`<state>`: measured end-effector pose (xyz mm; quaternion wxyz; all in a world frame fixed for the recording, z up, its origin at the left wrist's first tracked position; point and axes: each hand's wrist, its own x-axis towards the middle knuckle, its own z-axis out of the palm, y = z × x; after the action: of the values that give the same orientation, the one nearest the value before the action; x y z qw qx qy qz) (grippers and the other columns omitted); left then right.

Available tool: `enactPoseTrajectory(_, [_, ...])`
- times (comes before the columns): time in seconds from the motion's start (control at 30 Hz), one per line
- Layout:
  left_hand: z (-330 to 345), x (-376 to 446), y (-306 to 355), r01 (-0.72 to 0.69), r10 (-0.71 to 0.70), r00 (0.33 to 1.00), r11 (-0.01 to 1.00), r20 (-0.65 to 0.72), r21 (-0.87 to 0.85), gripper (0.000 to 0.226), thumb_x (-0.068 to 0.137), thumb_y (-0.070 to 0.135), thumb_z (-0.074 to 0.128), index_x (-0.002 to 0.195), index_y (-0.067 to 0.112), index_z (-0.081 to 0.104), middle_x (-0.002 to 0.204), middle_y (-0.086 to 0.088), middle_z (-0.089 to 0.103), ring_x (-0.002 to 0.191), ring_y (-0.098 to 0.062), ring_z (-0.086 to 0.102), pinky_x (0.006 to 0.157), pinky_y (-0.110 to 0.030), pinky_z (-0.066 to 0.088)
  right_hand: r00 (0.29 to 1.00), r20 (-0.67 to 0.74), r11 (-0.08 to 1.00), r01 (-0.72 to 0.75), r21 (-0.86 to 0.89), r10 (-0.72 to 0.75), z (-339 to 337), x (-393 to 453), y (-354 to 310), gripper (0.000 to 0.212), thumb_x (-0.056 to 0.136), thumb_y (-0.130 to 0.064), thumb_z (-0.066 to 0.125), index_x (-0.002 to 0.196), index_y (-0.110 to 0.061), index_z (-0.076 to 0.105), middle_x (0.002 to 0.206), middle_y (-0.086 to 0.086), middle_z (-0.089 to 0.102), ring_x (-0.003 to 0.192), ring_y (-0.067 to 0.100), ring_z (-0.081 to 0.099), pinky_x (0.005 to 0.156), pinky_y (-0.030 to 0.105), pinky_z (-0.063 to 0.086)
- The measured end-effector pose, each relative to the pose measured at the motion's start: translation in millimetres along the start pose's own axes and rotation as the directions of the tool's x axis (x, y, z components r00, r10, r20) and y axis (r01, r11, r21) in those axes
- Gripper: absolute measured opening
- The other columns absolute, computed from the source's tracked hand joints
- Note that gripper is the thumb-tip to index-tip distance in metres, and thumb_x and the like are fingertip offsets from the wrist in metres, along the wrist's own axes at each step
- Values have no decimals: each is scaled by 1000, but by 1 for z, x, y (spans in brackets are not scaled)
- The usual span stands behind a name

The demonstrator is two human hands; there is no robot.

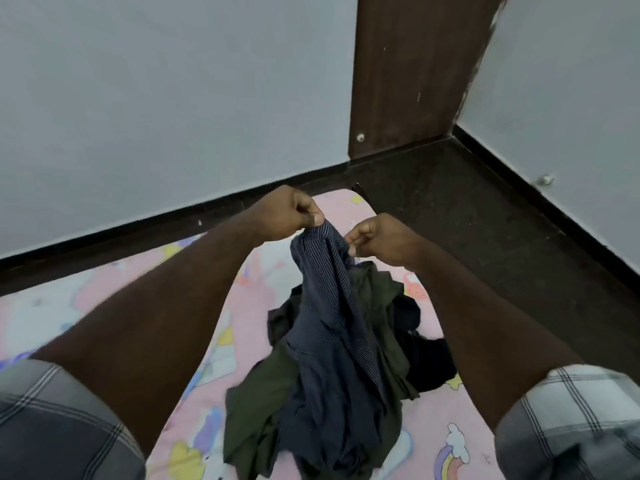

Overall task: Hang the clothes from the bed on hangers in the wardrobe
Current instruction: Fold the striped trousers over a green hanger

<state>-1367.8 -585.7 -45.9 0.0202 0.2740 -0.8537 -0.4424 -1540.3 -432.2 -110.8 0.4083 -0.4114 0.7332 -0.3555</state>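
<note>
Clothes [332, 368] lie heaped on the bed [436, 424] below you, and you hold the top piece, a navy pinstriped garment [329, 306], lifted above the heap. Your left hand [291, 211] pinches its upper edge between curled fingers and thumb; your right hand [377, 239] pinches the same edge just beside it, the two hands near each other but apart. The cloth hangs down from both pinches and its lower part reaches the pile. Under it you see an olive green garment [256, 403] spread toward the near left, and a black one [429, 362] on the right side of the heap.

The bed's pink cartoon-print sheet [214, 427] runs out to a rounded far corner just past your hands. Beyond that edge lies dark floor [467, 216], open toward the right, bounded by a dark skirting [138, 237] along pale walls [173, 98]. A brown wooden panel [408, 74] stands upright in the room's corner, its foot on the floor. Your checked sleeves [59, 420] frame the lower corners of the view.
</note>
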Motion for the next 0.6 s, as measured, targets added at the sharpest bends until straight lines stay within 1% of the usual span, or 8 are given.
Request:
enactPoseTrajectory(0.1, [-41, -55, -5, 22, -24, 997, 999, -71, -34, 7, 92, 12, 70, 88, 10, 76, 85, -7, 72, 79, -9, 58, 77, -26, 46, 996, -37, 997, 82, 8, -82, 31, -17, -53, 16, 80, 6, 75, 89, -7, 75, 87, 17, 73, 76, 14, 63, 73, 25, 50])
enactPoseTrajectory(0.2, [-83, -122, -13, 21, -36, 989, 994, -141, -104, 9, 88, 17, 71, 86, 9, 76, 84, -12, 72, 78, -17, 60, 78, -35, 52, 985, -42, 985, 167, 47, -165, 61, -41, -109, 15, 81, 5, 75, 87, -9, 76, 95, 22, 74, 79, 16, 64, 80, 33, 55])
enactPoseTrajectory(0.23, [-94, -142, -15, 18, -40, 986, 991, -162, -133, 10, 89, 15, 71, 86, 6, 74, 81, -10, 71, 75, -15, 63, 74, -30, 56, 981, -32, 980, 191, 59, -189, 69, -49, -126, 14, 81, 4, 75, 90, -6, 77, 96, 23, 74, 81, 17, 65, 86, 36, 56])
enactPoseTrajectory(0.3, [-123, -197, -17, 6, -46, 973, 985, -226, -171, 11, 95, 6, 65, 87, 1, 71, 79, -8, 70, 69, -10, 66, 64, -19, 55, 974, -6, 970, 228, 81, -228, 98, -73, -172, 15, 81, 4, 76, 94, -2, 76, 95, 21, 75, 82, 18, 67, 91, 39, 56])
enactPoseTrajectory(0.33, [-139, -222, -20, -9, -43, 964, 981, -262, -194, 12, 96, 6, 64, 87, 1, 71, 83, -11, 71, 73, -11, 68, 67, -20, 56, 969, 11, 965, 245, 93, -247, 112, -83, -195, 15, 81, 4, 76, 94, -2, 76, 93, 18, 76, 82, 18, 68, 92, 38, 55])
enactPoseTrajectory(0.43, [-186, -291, -24, -76, 8, 938, 980, -347, -184, 12, 95, 9, 66, 89, 2, 73, 94, -17, 73, 88, -18, 68, 90, -34, 59, 958, 64, 956, 273, 104, -280, 156, -111, -252, 12, 83, 0, 74, 94, -5, 78, 93, 18, 76, 84, 22, 66, 93, 42, 53])
enactPoseTrajectory(0.5, [-212, -335, -24, -110, 23, 924, 972, -381, -208, 11, 96, 8, 65, 89, 3, 73, 92, -13, 71, 88, -17, 68, 89, -32, 59, 961, 78, 959, 257, 118, -267, 184, -126, -276, 12, 83, -6, 73, 94, -8, 78, 92, 17, 72, 84, 25, 60, 90, 46, 51])
enactPoseTrajectory(0.6, [-242, -393, -19, -174, 68, 902, 961, -426, -215, 12, 97, 9, 63, 91, 2, 71, 94, -10, 70, 90, -17, 68, 86, -32, 59, 970, -26, 953, 244, 180, -243, 221, -143, -296, 12, 87, -7, 71, 97, -13, 74, 96, 5, 75, 91, 20, 70, 93, 40, 53])
